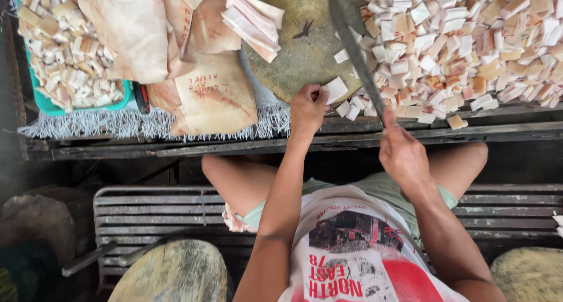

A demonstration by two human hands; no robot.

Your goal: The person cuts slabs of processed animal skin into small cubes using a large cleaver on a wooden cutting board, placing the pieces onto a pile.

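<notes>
We count one knife [353, 49], one round block [305, 44], one teal tray [47, 105], two hands, and cut squares beyond counting.

The left hand [307, 109] pinches a pale strip [335, 89] at the chopping block's [299, 49] six o'clock edge. The right hand [402, 154] grips a long knife [355, 52] whose blade points toward eleven o'clock across the block. Cut squares [469, 38] heap at two o'clock, large skin sheets [211, 93] lie at ten o'clock, and a green tray [53, 107] of pieces sits beyond them.
</notes>
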